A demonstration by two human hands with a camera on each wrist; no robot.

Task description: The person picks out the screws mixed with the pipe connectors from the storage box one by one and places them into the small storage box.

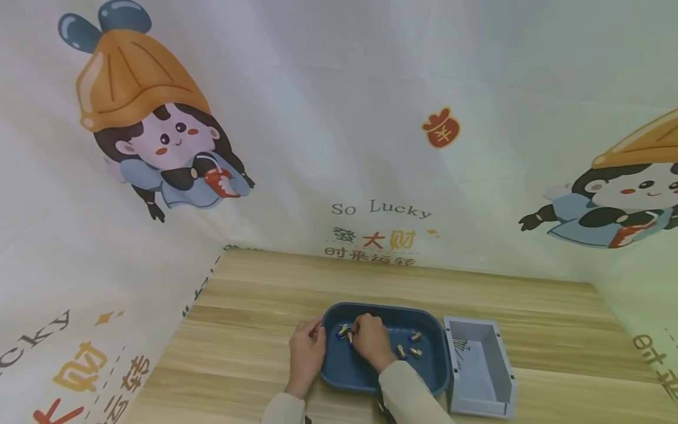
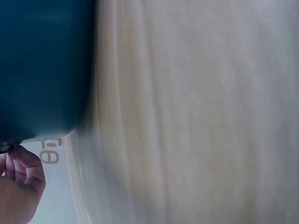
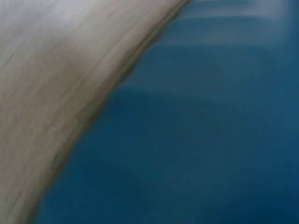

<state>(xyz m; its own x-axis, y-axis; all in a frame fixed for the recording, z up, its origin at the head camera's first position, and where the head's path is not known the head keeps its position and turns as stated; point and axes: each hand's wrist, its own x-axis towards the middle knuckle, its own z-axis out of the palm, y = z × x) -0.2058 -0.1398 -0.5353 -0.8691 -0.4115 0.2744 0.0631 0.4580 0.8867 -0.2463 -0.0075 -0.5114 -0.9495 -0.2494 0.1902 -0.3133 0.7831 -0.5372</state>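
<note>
A dark blue tray (image 1: 339, 368) sits on the wooden table, holding several small brass fittings (image 1: 415, 353) with blue ends. At its left edge my left hand (image 1: 307, 353) pinches the rim with thumb and fingers; the left wrist view shows this hand (image 2: 21, 186) at the corner of the tray (image 2: 42, 70). Inside the tray, my right hand (image 1: 372, 341) reaches down with bent fingers beside the left cluster of fittings (image 1: 342, 332). Its fingertips are hidden, so I cannot tell whether it holds one. Only the blurred tray (image 3: 196, 140) and a pale surface fill the right wrist view.
Right of the tray, close against it, stands a grey bin (image 1: 484, 368) with several thin metal screws (image 1: 459, 344). Wooden tabletop (image 1: 238, 341) extends around both. A printed cloth (image 1: 296, 118) hangs behind and at the sides.
</note>
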